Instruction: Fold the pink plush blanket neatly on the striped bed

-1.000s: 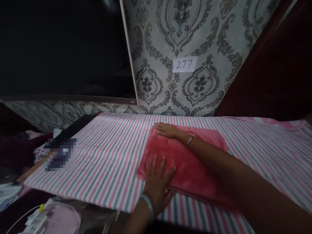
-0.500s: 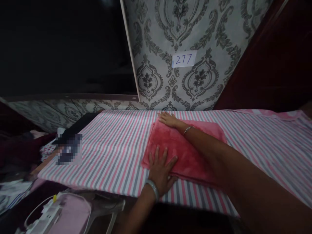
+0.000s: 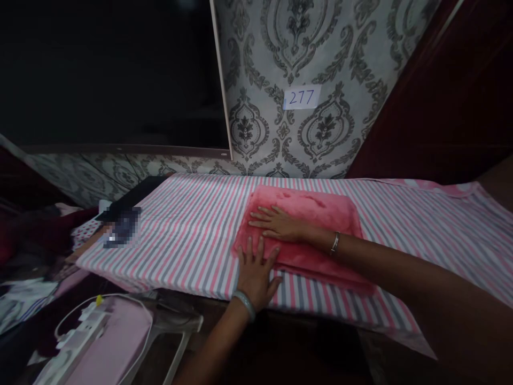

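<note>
A folded pink fleece cloth [image 3: 316,214] lies on a surface covered with a pink, grey and white striped sheet [image 3: 188,235]. My right hand [image 3: 276,224] rests flat on the cloth's left half, fingers spread and pointing left, a thin bangle on the wrist. At the cloth's near left corner my left hand [image 3: 254,272] lies flat with fingers apart, partly on the cloth's edge and partly on the sheet; a pale green bangle circles its wrist.
Patterned wallpaper with a paper label reading 277 [image 3: 301,98] stands behind. A dark screen [image 3: 108,75] fills the upper left. A white power strip with cable [image 3: 76,337] lies on something pink at lower left. A blurred dark object [image 3: 122,227] sits at the sheet's left end.
My right hand has slid back from the cloth's far left corner to its middle left. My left hand stays at the near corner. The view has shifted slightly.
</note>
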A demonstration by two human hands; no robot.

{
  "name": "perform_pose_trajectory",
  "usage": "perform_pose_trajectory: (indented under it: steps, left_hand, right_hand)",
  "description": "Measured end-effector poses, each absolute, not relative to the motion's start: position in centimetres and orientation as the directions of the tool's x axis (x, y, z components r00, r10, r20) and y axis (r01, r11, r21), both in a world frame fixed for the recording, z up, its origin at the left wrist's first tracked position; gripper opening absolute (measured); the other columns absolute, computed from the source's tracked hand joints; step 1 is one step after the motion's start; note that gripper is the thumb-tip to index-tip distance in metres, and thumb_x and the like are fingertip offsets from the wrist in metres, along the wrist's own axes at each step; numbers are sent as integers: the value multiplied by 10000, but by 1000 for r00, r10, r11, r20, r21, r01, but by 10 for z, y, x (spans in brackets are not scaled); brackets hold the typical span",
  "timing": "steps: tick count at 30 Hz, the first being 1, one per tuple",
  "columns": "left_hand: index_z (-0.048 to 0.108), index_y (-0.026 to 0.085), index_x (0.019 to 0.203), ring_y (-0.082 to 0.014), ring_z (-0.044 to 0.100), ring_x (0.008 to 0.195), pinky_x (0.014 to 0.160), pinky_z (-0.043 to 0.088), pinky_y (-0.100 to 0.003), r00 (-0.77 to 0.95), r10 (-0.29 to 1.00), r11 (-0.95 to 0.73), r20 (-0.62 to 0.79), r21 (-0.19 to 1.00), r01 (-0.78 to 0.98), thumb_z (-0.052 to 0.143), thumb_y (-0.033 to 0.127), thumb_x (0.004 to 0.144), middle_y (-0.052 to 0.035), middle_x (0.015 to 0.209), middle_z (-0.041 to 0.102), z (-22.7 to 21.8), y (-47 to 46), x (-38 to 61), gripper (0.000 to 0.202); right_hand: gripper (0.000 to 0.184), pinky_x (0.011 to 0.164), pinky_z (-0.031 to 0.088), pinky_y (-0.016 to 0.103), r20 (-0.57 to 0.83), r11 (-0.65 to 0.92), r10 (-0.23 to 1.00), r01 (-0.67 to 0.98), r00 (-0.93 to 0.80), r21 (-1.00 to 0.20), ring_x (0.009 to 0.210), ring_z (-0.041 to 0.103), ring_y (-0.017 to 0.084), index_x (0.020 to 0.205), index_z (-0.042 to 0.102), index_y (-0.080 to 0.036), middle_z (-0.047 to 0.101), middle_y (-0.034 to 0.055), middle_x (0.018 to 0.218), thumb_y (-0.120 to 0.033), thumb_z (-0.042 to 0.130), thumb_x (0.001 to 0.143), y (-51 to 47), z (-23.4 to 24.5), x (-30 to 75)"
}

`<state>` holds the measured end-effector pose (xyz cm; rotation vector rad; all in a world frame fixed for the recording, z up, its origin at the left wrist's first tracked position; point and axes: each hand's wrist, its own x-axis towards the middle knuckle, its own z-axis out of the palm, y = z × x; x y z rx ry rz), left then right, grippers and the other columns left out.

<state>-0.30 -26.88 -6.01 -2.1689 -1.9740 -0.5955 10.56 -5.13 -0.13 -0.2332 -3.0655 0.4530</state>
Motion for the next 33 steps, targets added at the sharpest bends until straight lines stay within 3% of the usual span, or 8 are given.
perform_pose_trajectory:
  steps: [3,7,12,16,20,24,29,33]
  left_hand:
    - [378,342,1580,-486,89,1547,1164,150,-744,63,927,-124,371,144,982,684,445,868,-133,1709,178,-65,-268,-3,782]
    - [377,348,1579,-480,81,1549,1167,147,-745,57,927,-118,370,144,983,689,431,862,-127,1704,196,-64,-267,-4,786]
    - [381,342,1578,-484,94,1547,1167,149,-749,60,929,-124,364,155,980,674,399,870,-130,1703,200,-58,-270,-9,768]
    - [414,282,1565,-480,97,1548,1171,107,-762,71,918,-142,390,158,977,665,392,869,-152,1687,242,-45,-267,4,749]
    - [421,258,1558,-391,176,1554,1211,118,-704,256,894,-331,367,159,930,586,442,930,-141,1657,328,-39,-251,42,675]
    - [355,290,1589,-438,117,1555,1165,117,-770,317,885,-389,341,167,906,617,548,898,-145,1689,246,-53,-238,72,782]
    - [314,315,1604,-444,43,1561,1157,79,-777,344,875,-404,340,122,907,630,561,889,-117,1719,148,-68,-239,68,819]
    - [307,311,1608,-425,20,1566,1174,59,-745,345,869,-398,356,85,914,615,516,903,-95,1723,142,-67,-240,65,795]
  right_hand:
    - [646,1250,94,631,-9,949,223,219,-975,-229,1566,113,310,1629,275,-307,236,29,1680,-575,361,1047,-22,-1,90]
    - [635,1210,134,691,-8,876,460,455,-888,-157,1553,145,364,1617,310,-326,200,47,1688,-585,352,1039,14,0,75]
    - [644,1205,219,666,28,721,677,655,-735,-229,1546,186,358,1622,305,-324,204,65,1688,-608,237,1048,23,10,101]
    - [629,1229,156,650,68,795,589,562,-805,-230,1558,143,342,1610,341,-317,173,56,1696,-595,229,1057,-9,17,152]
    - [564,1233,122,648,44,871,445,421,-894,-252,1568,100,308,1611,320,-357,165,25,1700,-530,241,1079,-48,13,192]
    - [574,1239,101,641,-9,896,375,365,-927,-251,1570,89,303,1612,296,-387,190,2,1695,-563,314,1066,-50,6,208]
    - [624,1234,113,645,24,848,501,485,-865,-214,1560,139,322,1613,313,-347,199,26,1688,-598,344,1043,10,3,222]
    - [620,1250,141,601,-34,670,698,669,-716,-322,1539,229,315,1580,398,-339,307,14,1651,-610,363,1024,64,1,237]
